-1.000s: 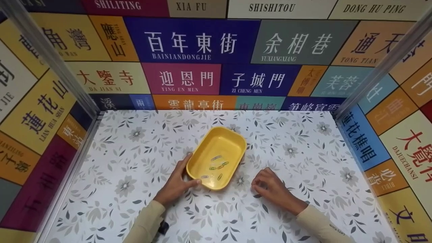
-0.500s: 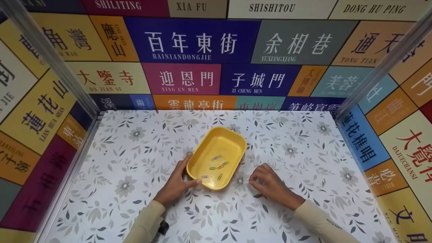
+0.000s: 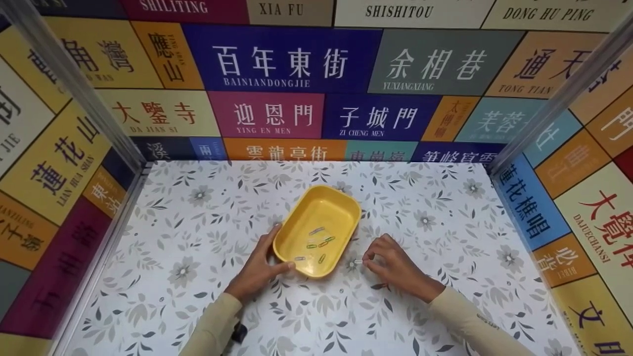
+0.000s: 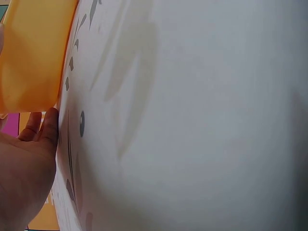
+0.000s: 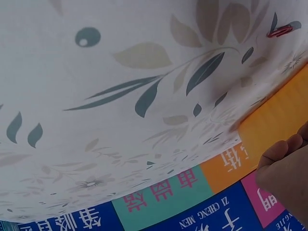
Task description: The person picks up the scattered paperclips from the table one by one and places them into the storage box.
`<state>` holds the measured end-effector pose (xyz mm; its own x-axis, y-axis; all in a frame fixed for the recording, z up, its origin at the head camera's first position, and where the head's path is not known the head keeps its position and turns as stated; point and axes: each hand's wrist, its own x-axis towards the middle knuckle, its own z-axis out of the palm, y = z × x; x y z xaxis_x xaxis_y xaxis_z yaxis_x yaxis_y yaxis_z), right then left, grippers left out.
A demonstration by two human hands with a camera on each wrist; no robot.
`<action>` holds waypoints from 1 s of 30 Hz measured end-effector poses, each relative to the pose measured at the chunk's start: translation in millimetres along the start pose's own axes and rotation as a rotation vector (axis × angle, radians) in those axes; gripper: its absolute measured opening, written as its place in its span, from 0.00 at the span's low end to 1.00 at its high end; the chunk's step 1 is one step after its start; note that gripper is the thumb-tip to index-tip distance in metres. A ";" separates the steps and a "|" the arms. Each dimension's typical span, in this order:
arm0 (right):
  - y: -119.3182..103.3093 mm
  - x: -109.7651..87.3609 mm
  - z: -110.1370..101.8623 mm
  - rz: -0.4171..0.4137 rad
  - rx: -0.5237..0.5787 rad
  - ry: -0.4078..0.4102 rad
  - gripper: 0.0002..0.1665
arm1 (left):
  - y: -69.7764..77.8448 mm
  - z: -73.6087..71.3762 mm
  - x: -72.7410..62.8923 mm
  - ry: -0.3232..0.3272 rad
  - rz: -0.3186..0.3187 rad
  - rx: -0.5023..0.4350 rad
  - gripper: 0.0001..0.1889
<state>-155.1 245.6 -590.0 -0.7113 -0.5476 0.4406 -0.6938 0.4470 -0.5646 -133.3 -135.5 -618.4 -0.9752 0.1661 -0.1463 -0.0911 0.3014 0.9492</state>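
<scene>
A yellow tray (image 3: pixel 285 237) stands tilted on the patterned tabletop in the head view, with several small coloured paper clips (image 3: pixel 322 258) lying in it. My left hand (image 3: pixel 258 274) holds the tray at its near left side, thumb at the rim and fingers along the outer wall. In the left wrist view, fingertips meet the foot of the tray's wall. To the right of the tray, my right hand (image 3: pixel 395 267) pinches a pale paper clip (image 3: pixel 358 262) between thumb and finger. Its tip points toward the tray. The right wrist view shows a red paper clip (image 5: pixel 280 31) on the tabletop.
The tabletop (image 3: pixel 198 232) has a grey leaf and flower print. Panels with large lettering (image 3: pixel 282 59) wall it in at the back and both sides. Clear corner strips (image 3: pixel 544 118) run up where the panels meet.
My right hand has shifted slightly left toward the tray, and the pale paper clip now shows at its fingertips. The left hand and tray have stayed put.
</scene>
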 end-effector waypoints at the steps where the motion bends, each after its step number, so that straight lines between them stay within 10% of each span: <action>1: -0.2 0.8 -0.5 0.009 -0.001 -0.006 0.13 | 0.2 -0.2 0.0 -0.002 0.009 0.000 0.58; 30: -4.8 26.1 -9.4 0.067 -0.023 -0.097 0.11 | 0.1 -0.9 0.7 -0.005 0.021 0.005 0.58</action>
<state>-171.4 235.8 -569.3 -0.7429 -0.5813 0.3319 -0.6481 0.5008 -0.5737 -134.2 -136.2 -618.2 -0.9758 0.1773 -0.1281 -0.0700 0.3022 0.9507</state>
